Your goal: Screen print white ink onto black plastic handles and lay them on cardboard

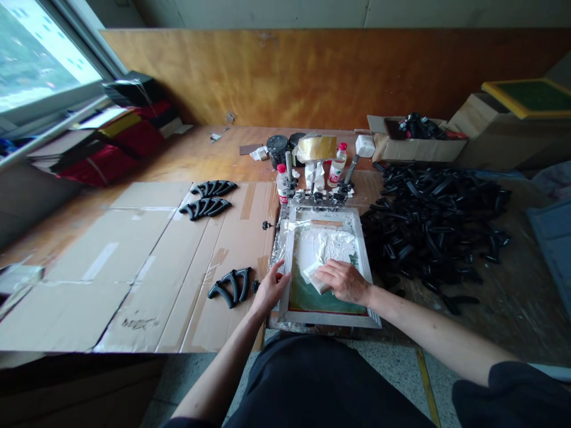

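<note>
A metal-edged screen frame [373, 321] with a green mesh [328, 304] lies in front of me, white paste [339, 242] spread over its upper part. My right hand [343, 281] is closed on a white scraper [317, 278], which rests on the mesh at the lower edge of the paste. At the frame's left edge is my left hand [271, 290], its fingers bent against the metal rim; whether they grip it is hard to tell. A clamp [316, 197] with knobs and upright rods stands at the frame's far end.
Black plastic parts [428, 214] are heaped on the right. Several curved black parts [231, 286] lie on the cardboard [178, 309] at left. Behind the clamp stand red-capped bottles [338, 166], a black jar [277, 150] and a tape roll [316, 147]. An open box [417, 150] sits at back right.
</note>
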The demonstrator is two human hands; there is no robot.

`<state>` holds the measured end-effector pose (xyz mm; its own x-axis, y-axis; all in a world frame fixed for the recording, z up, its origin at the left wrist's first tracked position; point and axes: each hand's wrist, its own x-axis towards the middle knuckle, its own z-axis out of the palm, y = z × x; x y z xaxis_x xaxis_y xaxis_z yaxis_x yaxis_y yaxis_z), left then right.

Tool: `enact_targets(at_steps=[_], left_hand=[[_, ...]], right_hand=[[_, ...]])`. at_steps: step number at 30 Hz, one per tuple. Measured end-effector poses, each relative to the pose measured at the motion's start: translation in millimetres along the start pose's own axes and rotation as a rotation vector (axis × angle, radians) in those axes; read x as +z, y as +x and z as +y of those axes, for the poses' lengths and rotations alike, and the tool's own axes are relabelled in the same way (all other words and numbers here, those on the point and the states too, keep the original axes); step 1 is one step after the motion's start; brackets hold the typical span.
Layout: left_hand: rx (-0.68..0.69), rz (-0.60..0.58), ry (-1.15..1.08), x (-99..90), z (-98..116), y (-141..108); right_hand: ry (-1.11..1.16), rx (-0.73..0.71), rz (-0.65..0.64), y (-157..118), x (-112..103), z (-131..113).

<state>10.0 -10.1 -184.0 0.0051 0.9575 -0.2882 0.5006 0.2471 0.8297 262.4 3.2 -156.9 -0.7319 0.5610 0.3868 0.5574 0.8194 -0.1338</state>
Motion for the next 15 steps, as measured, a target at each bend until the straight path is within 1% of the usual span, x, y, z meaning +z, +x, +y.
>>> enact_targets(at_steps=[2, 4, 7, 9, 10, 11, 13, 14, 15], left_hand=[[-0.007, -0.008, -0.011, -0.9, 3, -1], [-0.006, -0.03, -0.027, -4.3, 8, -3], [0.013, -0.067, -0.097, -14.9, 24, -10], [0.017, -0.076, -0.187, -24.0, 42, -16], [0.016, -0.074, -0.245, -28.3, 53, -18], [0.013, -0.066, -0.308, -32.3, 64, -19], [0.023, -0.045, -0.429, -38.5, 89, -17], [0.051, -0.022, -0.488, -40.7, 101, -14], [0.1, 0.014, -0.547, -42.6, 114, -9]], right_hand=[[0.061, 0.056, -0.013, 5, -6, 3], [0.082, 0.163, 0.001, 26, -15, 13], [0.055, 0.352, 0.032, 66, -32, 37], [0.043, 0.465, 0.067, 80, -51, 61], [0.047, 0.513, 0.118, 79, -61, 75], [0.053, 0.558, 0.196, 73, -72, 89], [0.059, 0.676, 0.4, 48, -88, 115], [0.052, 0.754, 0.479, 31, -91, 124], [0.041, 0.827, 0.516, 15, -88, 129]])
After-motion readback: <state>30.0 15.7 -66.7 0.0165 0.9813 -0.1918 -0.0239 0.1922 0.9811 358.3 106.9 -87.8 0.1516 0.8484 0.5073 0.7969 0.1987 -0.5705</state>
